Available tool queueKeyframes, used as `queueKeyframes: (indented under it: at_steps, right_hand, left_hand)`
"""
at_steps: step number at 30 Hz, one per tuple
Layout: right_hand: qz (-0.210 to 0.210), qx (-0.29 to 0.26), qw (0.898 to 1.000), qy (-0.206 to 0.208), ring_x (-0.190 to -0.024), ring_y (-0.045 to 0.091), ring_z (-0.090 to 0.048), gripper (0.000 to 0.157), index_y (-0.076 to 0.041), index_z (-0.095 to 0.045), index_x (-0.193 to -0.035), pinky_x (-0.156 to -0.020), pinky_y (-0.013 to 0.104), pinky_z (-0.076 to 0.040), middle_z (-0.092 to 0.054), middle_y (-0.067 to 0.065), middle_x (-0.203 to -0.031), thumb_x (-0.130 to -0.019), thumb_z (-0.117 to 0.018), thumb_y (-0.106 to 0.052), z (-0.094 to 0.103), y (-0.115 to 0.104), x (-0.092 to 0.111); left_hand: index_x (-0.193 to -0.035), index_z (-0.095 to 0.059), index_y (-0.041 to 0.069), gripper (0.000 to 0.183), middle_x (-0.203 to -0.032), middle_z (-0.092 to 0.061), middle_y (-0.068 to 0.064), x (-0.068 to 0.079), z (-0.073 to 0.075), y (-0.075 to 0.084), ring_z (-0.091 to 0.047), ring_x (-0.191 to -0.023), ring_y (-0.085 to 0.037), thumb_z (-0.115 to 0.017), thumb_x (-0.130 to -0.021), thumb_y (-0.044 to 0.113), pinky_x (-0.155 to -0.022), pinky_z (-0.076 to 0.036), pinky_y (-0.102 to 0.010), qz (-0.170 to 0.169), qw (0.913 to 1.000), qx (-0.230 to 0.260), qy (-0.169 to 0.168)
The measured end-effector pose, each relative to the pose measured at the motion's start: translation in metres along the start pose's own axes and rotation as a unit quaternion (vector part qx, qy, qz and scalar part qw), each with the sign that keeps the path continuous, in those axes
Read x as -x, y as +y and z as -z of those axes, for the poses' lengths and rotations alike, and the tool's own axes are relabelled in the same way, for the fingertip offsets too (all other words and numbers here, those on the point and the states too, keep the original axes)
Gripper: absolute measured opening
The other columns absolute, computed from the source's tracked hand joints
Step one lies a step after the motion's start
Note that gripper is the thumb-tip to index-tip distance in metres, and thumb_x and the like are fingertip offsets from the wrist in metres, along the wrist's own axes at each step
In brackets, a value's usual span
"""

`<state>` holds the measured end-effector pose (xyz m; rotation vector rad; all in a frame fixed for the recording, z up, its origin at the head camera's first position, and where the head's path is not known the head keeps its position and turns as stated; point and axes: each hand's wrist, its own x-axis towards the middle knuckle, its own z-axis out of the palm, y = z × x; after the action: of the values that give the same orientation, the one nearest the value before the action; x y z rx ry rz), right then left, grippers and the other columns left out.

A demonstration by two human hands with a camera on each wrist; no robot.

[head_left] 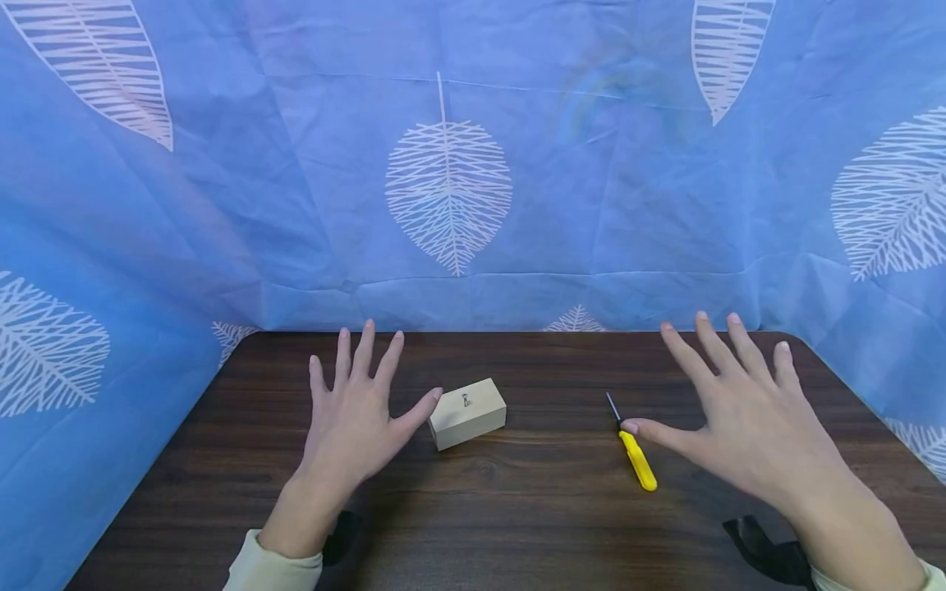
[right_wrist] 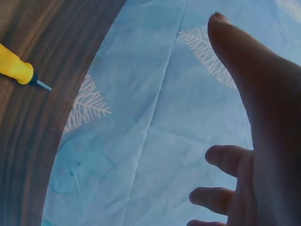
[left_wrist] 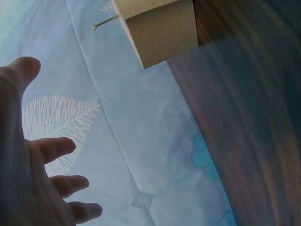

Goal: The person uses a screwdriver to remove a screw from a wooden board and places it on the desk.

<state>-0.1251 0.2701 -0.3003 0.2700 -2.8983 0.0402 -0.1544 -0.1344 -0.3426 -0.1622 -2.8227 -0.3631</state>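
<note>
A pale wooden block (head_left: 470, 417) lies on the dark table, left of centre. From its top sticks a small screw (head_left: 466, 400), seen from the side as a thin brassy screw (left_wrist: 106, 22) in the left wrist view. My left hand (head_left: 355, 431) is spread beside the block, its thumb tip overlapping the block's left end in the head view. Farther right lies a screwdriver (head_left: 638, 461) with a yellow handle and a thin metal shaft. My right hand (head_left: 761, 427) spreads its fingers above the table, thumb near the screwdriver's collar. Both hands hold nothing.
The brown wood-grain table (head_left: 517, 525) has rounded far corners. Blue cloth (head_left: 562, 189) with white leaf prints hangs behind it and along both sides. Black straps (head_left: 769, 554) show at the wrists beside pale sleeves (head_left: 273, 566).
</note>
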Motion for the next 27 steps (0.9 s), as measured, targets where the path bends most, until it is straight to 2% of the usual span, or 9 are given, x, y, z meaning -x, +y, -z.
queueKeyframes:
  at_steps: [6, 12, 16, 22, 27]
  right_hand:
    - [0.011, -0.02, 0.999, 0.022, -0.163, 0.055, -0.016, 0.122, -0.018, -0.024, -0.173, -0.126, 0.08, -0.003, -0.022, 0.029, -0.176, -0.083, -0.068, -0.087, -0.008, 0.0, 0.002]
    - [0.018, -0.049, 0.997, 0.054, -0.162, 0.053, -0.022, 0.122, -0.018, -0.03, -0.172, -0.129, 0.076, -0.003, -0.028, 0.028, -0.175, -0.079, -0.075, -0.084, -0.017, 0.0, 0.005]
    - [0.021, -0.089, 0.993, 0.072, -0.163, 0.05, -0.024, 0.121, -0.016, -0.032, -0.171, -0.13, 0.074, -0.008, -0.031, 0.028, -0.173, -0.078, -0.081, -0.077, -0.024, 0.001, 0.007]
    - [0.029, -0.127, 0.988, 0.079, -0.165, 0.046, -0.022, 0.119, -0.014, -0.033, -0.17, -0.132, 0.069, -0.014, -0.034, 0.029, -0.172, -0.079, -0.086, -0.07, -0.033, 0.0, 0.008]
    - [0.027, -0.14, 0.986, 0.087, -0.162, 0.046, -0.029, 0.118, -0.015, -0.036, -0.169, -0.119, 0.079, -0.028, -0.036, 0.025, -0.172, -0.077, -0.089, -0.067, -0.034, 0.0, 0.005]
  left_hand:
    - [-0.17, -0.035, 0.023, 0.095, -0.181, -0.019, -0.017, 0.0, -0.007, 0.0, -0.01, -0.168, -0.046, -0.062, -0.095, 0.075, -0.126, -0.009, -0.082, -0.004, 0.9999, 0.009, 0.007]
    - [-0.17, -0.035, 0.023, 0.094, -0.181, -0.018, -0.014, 0.002, -0.014, -0.001, -0.01, -0.168, -0.044, -0.062, -0.096, 0.075, -0.127, -0.009, -0.08, -0.004, 0.9995, 0.029, 0.012]
    - [-0.17, -0.036, 0.021, 0.094, -0.181, -0.019, -0.015, 0.004, -0.019, -0.002, -0.013, -0.168, -0.044, -0.063, -0.096, 0.073, -0.129, -0.011, -0.077, -0.004, 0.9991, 0.039, 0.014]
    - [-0.169, -0.038, 0.018, 0.092, -0.179, -0.026, -0.016, 0.005, -0.025, -0.003, -0.019, -0.167, -0.041, -0.065, -0.097, 0.07, -0.131, -0.016, -0.073, -0.025, 0.9972, 0.066, 0.025]
    - [-0.168, -0.039, 0.018, 0.091, -0.178, -0.027, -0.015, 0.004, -0.025, -0.004, -0.022, -0.167, -0.04, -0.067, -0.097, 0.068, -0.131, -0.019, -0.072, -0.023, 0.996, 0.081, 0.029]
